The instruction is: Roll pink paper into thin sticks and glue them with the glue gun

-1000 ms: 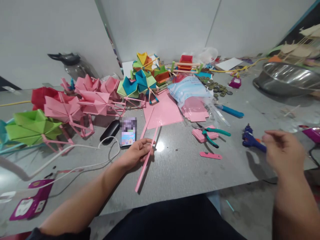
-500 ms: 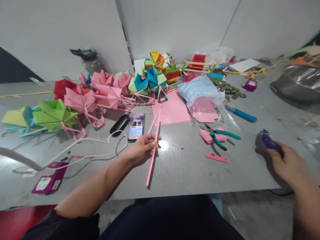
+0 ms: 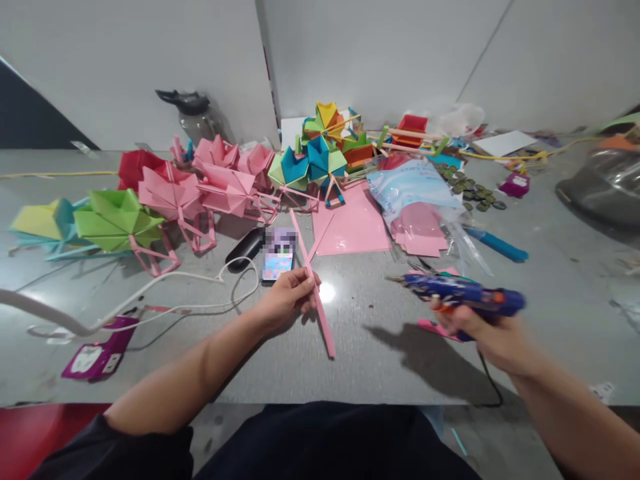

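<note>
Two bare hands work over the grey table. Taking the phone as the landmark: the left hand lies just in front of it, thumb and fingers pinched on a long pink paper strip. That strip starts just right of the phone's far end and slants toward the person, its lower end resting on the table well in front and to the right of the phone. A second pink strip crosses it right beside the phone.

Well to the right of the phone, the right hand is wrapped around the grip of a blue glue gun, held above the table with the nozzle pointing back toward the phone and the strip. A white cable curls to the left of the phone, a black case touches its left edge, and folded paper models stand behind it. A pink sheet lies behind and to the right.
</note>
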Motion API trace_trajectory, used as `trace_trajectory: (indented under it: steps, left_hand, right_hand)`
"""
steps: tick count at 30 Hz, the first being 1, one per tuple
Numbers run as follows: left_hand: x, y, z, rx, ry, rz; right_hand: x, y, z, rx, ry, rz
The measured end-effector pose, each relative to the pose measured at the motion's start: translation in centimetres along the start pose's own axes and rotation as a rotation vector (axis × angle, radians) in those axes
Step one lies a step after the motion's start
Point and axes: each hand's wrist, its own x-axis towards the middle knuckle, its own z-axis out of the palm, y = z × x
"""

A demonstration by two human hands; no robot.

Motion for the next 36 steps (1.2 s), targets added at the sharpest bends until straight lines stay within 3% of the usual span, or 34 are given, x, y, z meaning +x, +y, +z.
trace_trajectory:
  steps: [3,6,13,25,31,36]
  left_hand:
    - [-0.3,0.4,0.4,-0.041,0.056,0.066]
    - [-0.7,0.8,0.7,-0.051,0.103,0.104]
    - [-0.9,1.1,0.4,0.163,0.207,0.198]
    - [-1.8,1.6,0.9,0.215,0.179,0.189]
    - [-1.9,1.8,1.1,0.293,0.189,0.309]
    - [-1.9,1.7,1.2,0.323,0.218,0.33]
  right_hand:
    - [1.8,-0.5,3.4,-0.011,-0.341,-0.089]
    - [2.9,-0.8,6.0,0.036,-0.47,-0.132]
    - [2.4,0.1,7.5,0.031,-0.483,-0.195]
    - [1.8,0.2,7.5,-0.087,-0.439,-0.271]
    - [1.5,0.3,7.8,-0.135,-0.429,-0.308]
    - [1.5,0.5,8.1,-0.173,-0.407,-0.332]
